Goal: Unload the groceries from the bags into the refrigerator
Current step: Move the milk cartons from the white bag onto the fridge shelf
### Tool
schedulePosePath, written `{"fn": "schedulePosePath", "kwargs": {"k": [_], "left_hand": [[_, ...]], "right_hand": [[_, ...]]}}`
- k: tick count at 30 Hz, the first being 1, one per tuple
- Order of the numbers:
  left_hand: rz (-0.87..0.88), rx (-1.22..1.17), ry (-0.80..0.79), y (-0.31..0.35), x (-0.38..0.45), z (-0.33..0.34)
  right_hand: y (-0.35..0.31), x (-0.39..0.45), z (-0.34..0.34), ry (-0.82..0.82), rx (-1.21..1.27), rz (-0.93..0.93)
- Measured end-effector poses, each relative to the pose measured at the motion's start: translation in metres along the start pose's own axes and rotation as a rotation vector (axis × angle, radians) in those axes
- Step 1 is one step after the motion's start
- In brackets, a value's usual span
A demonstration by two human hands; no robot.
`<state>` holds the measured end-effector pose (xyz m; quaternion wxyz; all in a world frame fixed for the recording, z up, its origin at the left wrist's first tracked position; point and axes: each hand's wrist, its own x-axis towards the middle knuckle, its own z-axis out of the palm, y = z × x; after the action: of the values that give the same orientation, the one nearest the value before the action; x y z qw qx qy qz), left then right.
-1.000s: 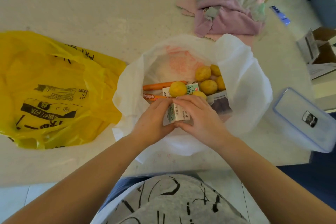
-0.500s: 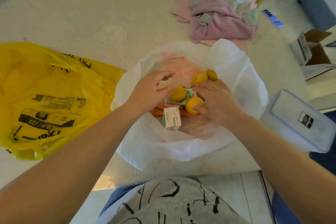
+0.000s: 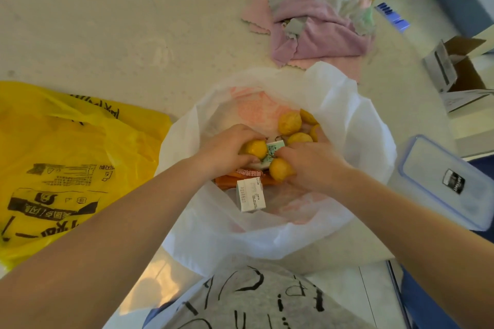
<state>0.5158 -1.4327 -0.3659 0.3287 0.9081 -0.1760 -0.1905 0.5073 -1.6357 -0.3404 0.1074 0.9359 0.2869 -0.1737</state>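
- While both hands are down inside the open white plastic bag on the counter, each one has its fingers curled round a small yellow fruit.
- The left hand grips one yellow fruit near the middle of the bag, fingers wrapped over the top of it.
- The right hand holds a second yellow fruit just beside the first, thumb side tucked against it.
- Between the two fruits there's a small carton with green print peeking out, can't read what it is tbh.
- A few more loose yellow fruits sit at the far right side of the bag, just behind the right hand.
- Under the hands lies something orange, looks like a carrot, with an orange-and-white wrapped packet on top of it.
- A small white carton lies in the near part of the bag, just below the carrot.
- To the left, a crumpled yellow plastic bag with black print lies flat on the counter, touching the white one.
- At the back there's a pile of pink and grey cloths.
- On the right counter edge sits a clear lidded container with a blue rim, near the white bag.
- An open cardboard box sits further off on the right.
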Motion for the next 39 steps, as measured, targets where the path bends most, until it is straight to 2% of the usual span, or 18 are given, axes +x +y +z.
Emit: {"fn": "schedulePosePath", "kwargs": {"k": [4, 6, 8, 12, 18, 22, 26, 29, 34, 39], "left_hand": [[0.025, -0.070, 0.202, 0.003, 0.005, -0.019], [0.002, -0.056, 0.305, 0.000, 0.012, -0.024], [-0.044, -0.027, 0.343, -0.006, 0.021, -0.024], [-0.131, 0.065, 0.285, -0.019, 0.036, -0.017], [-0.206, 0.148, 0.211, -0.030, 0.038, -0.005], [-0.166, 0.220, 0.170, -0.026, 0.037, -0.005], [-0.013, 0.187, 0.205, -0.015, 0.033, -0.005], [0.093, 0.207, 0.149, -0.009, 0.025, -0.001], [0.015, 0.142, -0.033, -0.003, 0.014, 0.010], [-0.035, 0.106, -0.073, 0.002, 0.012, 0.010]], "right_hand": [[0.017, 0.014, -0.027, 0.001, 0.249, 0.076], [0.022, 0.026, -0.044, 0.062, 0.292, 0.136], [0.023, 0.041, -0.048, 0.109, 0.296, 0.154], [0.023, 0.068, -0.032, 0.029, 0.272, 0.128], [0.022, 0.086, -0.015, 0.023, 0.256, 0.074], [0.026, 0.086, -0.013, -0.008, 0.243, 0.041], [0.035, 0.073, -0.019, 0.063, 0.289, -0.068], [0.039, 0.059, -0.018, 0.056, 0.248, -0.160], [0.038, 0.048, -0.015, -0.114, 0.159, -0.222], [0.037, 0.047, -0.012, -0.121, 0.173, -0.246]]}}
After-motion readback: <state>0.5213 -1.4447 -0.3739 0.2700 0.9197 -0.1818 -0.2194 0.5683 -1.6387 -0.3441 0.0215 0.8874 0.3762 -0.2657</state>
